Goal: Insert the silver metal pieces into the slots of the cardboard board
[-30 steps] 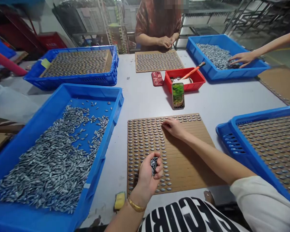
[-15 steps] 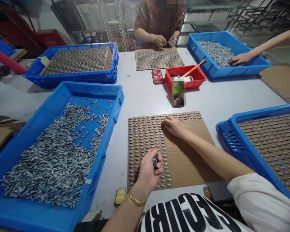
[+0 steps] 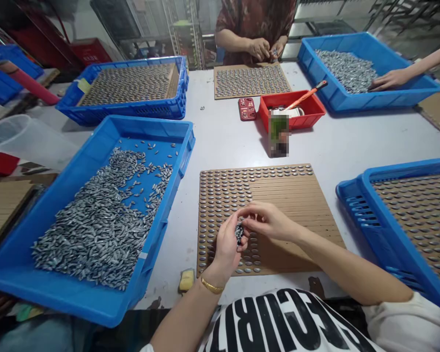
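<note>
My left hand [image 3: 225,247] is cupped around a handful of small grey spindle-shaped metal pieces [image 3: 239,233], above the corrugated cardboard sheet [image 3: 297,210]. My right hand [image 3: 269,222] meets it from the right, its thumb and fingers pinched together at the handful. Whether a piece sits between those fingertips is hidden. Rows of the same pieces [image 3: 220,195] lie in the grooves across the left part of the sheet and along its far edge. The right part of the cardboard is bare.
Loose pieces fill a blue tray [image 3: 157,244] at left. Another blue tray [image 3: 355,205] with filled cardboard stands at right. Beyond the sheet are a red bin [image 3: 311,117] and a yellow block [image 3: 187,281] is nearer. Two co-workers' hands [image 3: 392,79] are at the far side.
My right hand has come back from the far rows of the cardboard to the handful in my left hand. The head view has shifted slightly.
</note>
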Motion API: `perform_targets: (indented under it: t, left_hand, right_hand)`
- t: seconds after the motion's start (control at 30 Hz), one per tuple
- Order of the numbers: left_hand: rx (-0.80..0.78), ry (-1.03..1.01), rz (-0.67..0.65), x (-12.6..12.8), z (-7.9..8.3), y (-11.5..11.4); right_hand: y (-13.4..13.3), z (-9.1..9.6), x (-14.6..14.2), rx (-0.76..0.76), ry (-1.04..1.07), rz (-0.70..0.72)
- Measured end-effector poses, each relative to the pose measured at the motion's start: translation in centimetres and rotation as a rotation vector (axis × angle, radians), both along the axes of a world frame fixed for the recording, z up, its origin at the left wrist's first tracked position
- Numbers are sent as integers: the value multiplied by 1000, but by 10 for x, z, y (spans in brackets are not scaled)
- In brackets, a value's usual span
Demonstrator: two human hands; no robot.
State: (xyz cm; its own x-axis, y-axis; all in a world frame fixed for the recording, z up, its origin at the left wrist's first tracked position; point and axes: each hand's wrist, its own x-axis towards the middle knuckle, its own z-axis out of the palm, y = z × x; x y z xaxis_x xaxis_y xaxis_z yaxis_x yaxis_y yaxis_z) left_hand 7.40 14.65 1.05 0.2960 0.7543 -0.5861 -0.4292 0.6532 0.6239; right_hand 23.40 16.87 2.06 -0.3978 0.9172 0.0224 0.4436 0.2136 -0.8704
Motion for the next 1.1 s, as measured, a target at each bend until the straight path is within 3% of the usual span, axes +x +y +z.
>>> perform_targets:
  t: [0.1,0.17,0.37,0.47,0.53,0.73,1.1]
  left_hand:
    - [30,33,-1,5,-5,-4]
    - [24,26,-12,6,-6,-5]
    - [-185,-286,25,-11,8,17]
    - [-147,-366,188,-20,16,28]
    - [-168,-359,186,-20,15,28]
    - [-290,-375,74,-12,0,17]
    - [-172,-174,-4,-7,-4,12]
  right_hand:
    - [-10,2,-12,-150,131,35]
    - [-11,-1,-12,-168,151,-8]
    - [5,-22,31,-135,180,-300]
    - [28,-40,60,-3,11,-462]
    - [45,-51,71,110,-103,-509]
    - [80,-70,71,249,-222,-435]
    - [84,-79,72,352,-396,-365]
